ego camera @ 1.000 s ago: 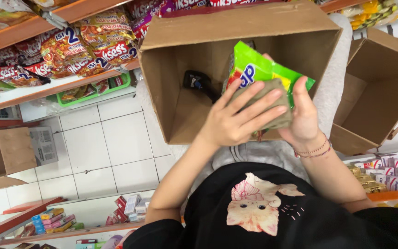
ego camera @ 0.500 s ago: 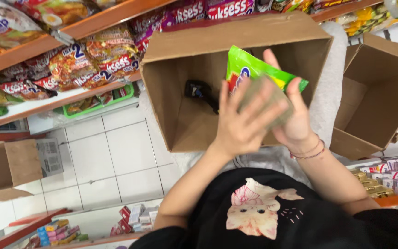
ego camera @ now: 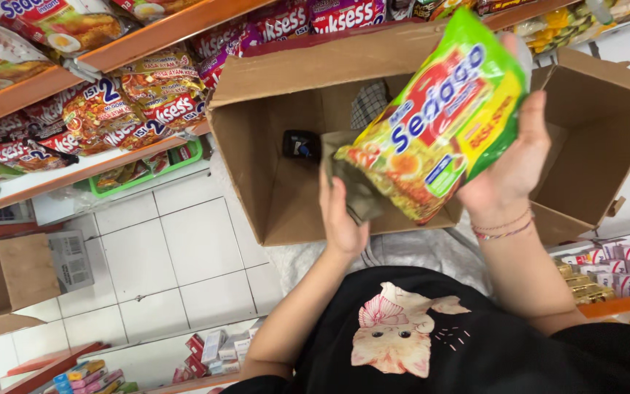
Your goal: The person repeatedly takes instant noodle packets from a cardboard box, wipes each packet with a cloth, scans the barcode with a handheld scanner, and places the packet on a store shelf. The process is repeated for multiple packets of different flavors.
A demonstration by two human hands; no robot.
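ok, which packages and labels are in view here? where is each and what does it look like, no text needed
Noodle packet: held in both hands, right hand and left hand, above the open box; flat pillow pack, green, red and yellow.
Open cardboard box: on the person's lap, brown.
Shelf packets: upper left orange shelf, red and orange pillow packs.
Second cardboard box: right, brown, open.
Small cartons: lower right shelf, red and white.
Box with label: left floor, grey-white printed panel.

Glossy plastic against matt cardboard

The noodle packet (ego camera: pixel 435 120) is gleaming in shiny plastic film; the open box (ego camera: pixel 271 153) is showing dull, rough brown cardboard over smooth, glazed floor tiles (ego camera: pixel 176 255).
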